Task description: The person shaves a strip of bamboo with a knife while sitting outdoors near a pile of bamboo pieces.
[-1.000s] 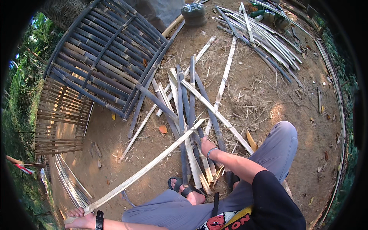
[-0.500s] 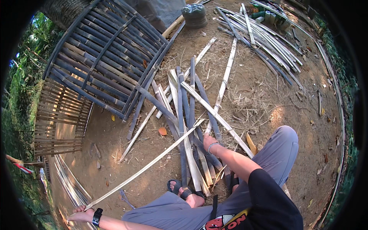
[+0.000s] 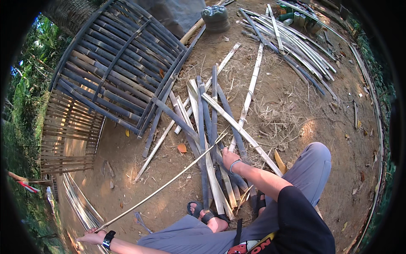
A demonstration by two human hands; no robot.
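Observation:
My left hand (image 3: 91,237), at the lower left, is closed around the near end of a thin pale bamboo strip (image 3: 163,184). That strip slants up to the right, its split-looking tip above the pile in front of me. My right hand (image 3: 230,159) has its fingers curled at the lower end of a longer pale bamboo strip (image 3: 248,95), which stretches away across the ground. Its fingertips are partly hidden. Beneath and between them lies a crossed heap of dark and pale bamboo slats (image 3: 206,122), reaching back to my sandalled feet (image 3: 209,216).
A dark bamboo slat frame (image 3: 120,63) stands at the upper left, with a lighter slatted panel (image 3: 67,131) below it. More strips (image 3: 292,46) lie at the upper right, near a dark round container (image 3: 215,19). Another bundle (image 3: 78,203) lies by my left hand. Shavings (image 3: 279,118) litter the dirt.
The strip in my left hand has rolled from its broad face toward its narrow edge, and its far tip looks split. My right hand stays at nearly the same place.

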